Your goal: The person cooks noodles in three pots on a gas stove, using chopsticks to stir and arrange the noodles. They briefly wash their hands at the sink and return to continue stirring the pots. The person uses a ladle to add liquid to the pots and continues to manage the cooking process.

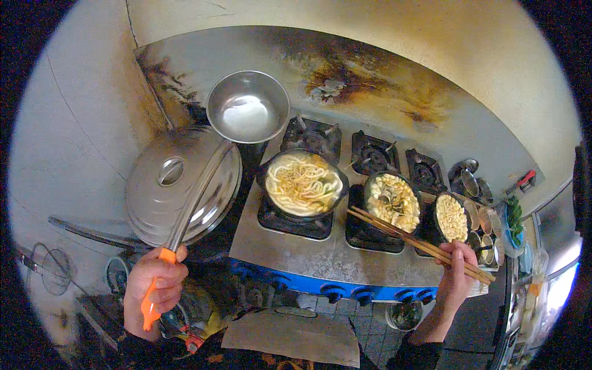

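Observation:
My left hand grips the orange handle of a large metal ladle, whose shiny bowl is raised above the back left of the stove and looks empty. In my right hand is a pair of long wooden chopsticks, their tips over the front edge of the middle pot. A black pot of thick noodles in broth stands on the front left burner. The middle black pot holds pale chunks with a darker topping. Beside my right hand, a third black bowl is full of pale pieces.
A big domed metal lid lies left of the stove. Three back burners have no pots. Blue control panel runs along the front. Several seasoning containers and a tub of green leaves stand right. A wire strainer is at left.

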A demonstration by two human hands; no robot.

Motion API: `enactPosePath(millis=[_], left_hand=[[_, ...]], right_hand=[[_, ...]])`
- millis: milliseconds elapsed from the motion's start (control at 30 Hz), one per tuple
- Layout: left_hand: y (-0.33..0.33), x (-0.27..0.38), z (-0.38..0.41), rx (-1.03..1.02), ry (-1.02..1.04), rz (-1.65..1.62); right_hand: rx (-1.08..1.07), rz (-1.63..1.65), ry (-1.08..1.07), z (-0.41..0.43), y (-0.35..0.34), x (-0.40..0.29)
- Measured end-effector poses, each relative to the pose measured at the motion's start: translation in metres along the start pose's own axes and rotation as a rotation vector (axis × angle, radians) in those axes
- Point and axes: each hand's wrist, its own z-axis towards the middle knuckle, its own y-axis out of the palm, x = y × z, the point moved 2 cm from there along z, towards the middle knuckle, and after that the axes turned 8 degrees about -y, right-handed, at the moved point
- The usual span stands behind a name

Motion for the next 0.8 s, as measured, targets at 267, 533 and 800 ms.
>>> enactPosePath(millis=[267,533,800], left_hand=[[-0.014,0.014,-0.008,0.125,-0.017,0.048],[-0.013,0.023,-0.018,0.280,-0.015,0.154],[-0.007,0.026,-0.019,0.362,-0.033,0.304]], right_hand=[[-0.182,0.030,-0.013,0.000,0.058,-0.011],[-0.507,-0.002,-0.137,0.009,0.153,-0.029],[-0.578,-0.089,-0.289,0.017,0.207,-0.011]])
